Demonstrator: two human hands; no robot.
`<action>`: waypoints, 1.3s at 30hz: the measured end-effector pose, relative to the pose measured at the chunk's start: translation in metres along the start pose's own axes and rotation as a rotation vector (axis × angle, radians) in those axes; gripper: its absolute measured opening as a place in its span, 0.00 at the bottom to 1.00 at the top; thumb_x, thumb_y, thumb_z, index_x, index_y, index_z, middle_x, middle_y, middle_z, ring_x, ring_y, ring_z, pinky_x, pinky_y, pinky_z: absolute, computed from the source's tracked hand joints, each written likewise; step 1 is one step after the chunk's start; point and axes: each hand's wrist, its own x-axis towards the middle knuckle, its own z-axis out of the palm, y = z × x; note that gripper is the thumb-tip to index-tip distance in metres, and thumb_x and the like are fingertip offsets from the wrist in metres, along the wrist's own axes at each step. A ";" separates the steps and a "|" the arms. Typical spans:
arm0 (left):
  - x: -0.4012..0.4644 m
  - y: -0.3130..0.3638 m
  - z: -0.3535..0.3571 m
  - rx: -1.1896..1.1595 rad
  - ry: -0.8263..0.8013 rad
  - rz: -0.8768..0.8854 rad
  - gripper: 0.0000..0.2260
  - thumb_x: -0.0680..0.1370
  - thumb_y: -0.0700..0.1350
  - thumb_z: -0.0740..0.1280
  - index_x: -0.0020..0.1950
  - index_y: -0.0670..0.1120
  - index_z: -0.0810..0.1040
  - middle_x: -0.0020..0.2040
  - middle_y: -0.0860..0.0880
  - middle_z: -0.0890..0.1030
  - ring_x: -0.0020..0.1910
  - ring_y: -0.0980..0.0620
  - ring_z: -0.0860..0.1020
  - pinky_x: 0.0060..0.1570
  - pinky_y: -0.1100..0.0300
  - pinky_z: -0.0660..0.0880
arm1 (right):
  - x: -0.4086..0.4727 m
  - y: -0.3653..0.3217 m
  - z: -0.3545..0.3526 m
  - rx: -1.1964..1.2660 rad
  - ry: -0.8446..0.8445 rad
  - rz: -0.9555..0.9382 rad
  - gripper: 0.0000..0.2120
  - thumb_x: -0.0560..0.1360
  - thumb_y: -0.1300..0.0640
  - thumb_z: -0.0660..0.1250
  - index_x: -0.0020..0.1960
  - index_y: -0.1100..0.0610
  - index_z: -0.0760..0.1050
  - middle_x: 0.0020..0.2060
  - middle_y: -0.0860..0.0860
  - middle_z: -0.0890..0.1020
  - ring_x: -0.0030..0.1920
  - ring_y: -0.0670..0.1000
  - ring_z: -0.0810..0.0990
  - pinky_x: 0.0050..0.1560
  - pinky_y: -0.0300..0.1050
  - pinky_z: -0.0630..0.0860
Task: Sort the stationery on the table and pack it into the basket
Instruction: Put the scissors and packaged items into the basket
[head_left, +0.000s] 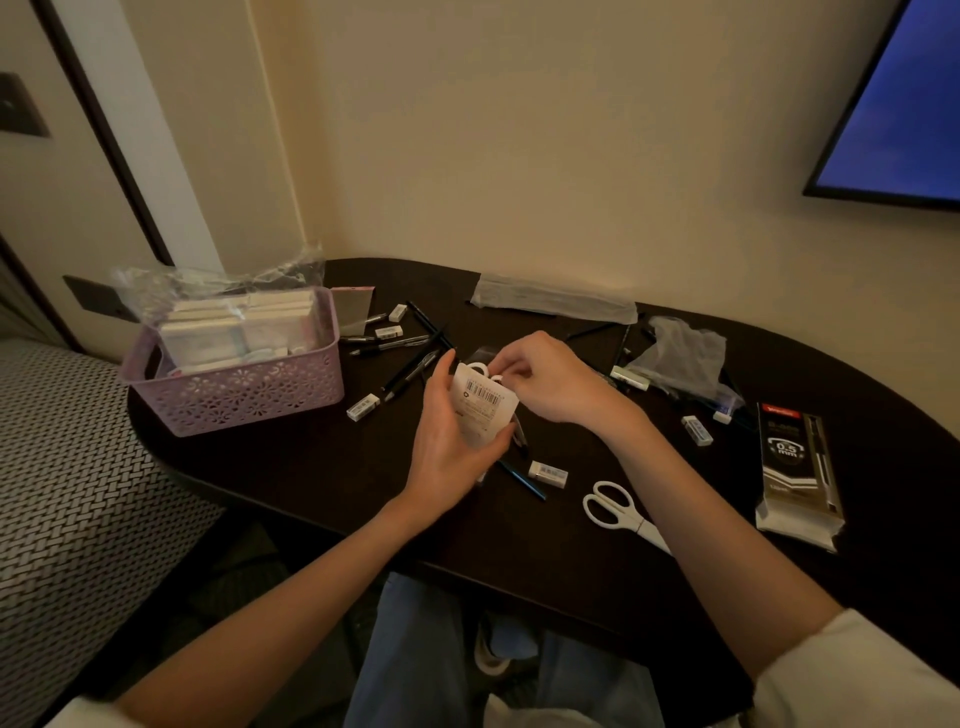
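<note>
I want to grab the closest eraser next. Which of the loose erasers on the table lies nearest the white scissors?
The eraser just up-left of the white scissors, beside the blue pencil. The other erasers lie farther off, near the basket or the plastic bags.

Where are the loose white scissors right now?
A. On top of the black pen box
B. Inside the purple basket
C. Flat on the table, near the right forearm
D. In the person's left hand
C: the white scissors lie flat on the dark table beside the right forearm, apart from the purple basket and the black pen box, while both hands hold a white packet.
</note>
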 end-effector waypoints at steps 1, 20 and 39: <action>0.000 -0.002 0.000 -0.001 0.005 -0.003 0.46 0.69 0.46 0.77 0.77 0.51 0.49 0.74 0.46 0.62 0.72 0.58 0.59 0.70 0.57 0.61 | 0.000 0.000 0.000 -0.003 -0.008 -0.008 0.14 0.79 0.66 0.59 0.59 0.58 0.79 0.58 0.53 0.81 0.56 0.48 0.79 0.53 0.40 0.76; 0.013 -0.013 -0.011 -0.105 -0.082 -0.105 0.44 0.67 0.49 0.78 0.76 0.49 0.56 0.68 0.48 0.71 0.67 0.54 0.69 0.65 0.56 0.70 | 0.002 0.026 0.023 0.281 0.263 0.065 0.05 0.73 0.61 0.71 0.49 0.56 0.82 0.46 0.48 0.83 0.46 0.41 0.80 0.46 0.32 0.75; 0.046 -0.015 -0.064 -0.136 -0.183 0.171 0.08 0.76 0.33 0.67 0.49 0.44 0.81 0.52 0.52 0.81 0.56 0.58 0.80 0.54 0.62 0.78 | -0.015 0.041 0.032 0.337 0.335 -0.149 0.10 0.74 0.66 0.69 0.45 0.51 0.79 0.47 0.44 0.82 0.51 0.42 0.81 0.52 0.39 0.78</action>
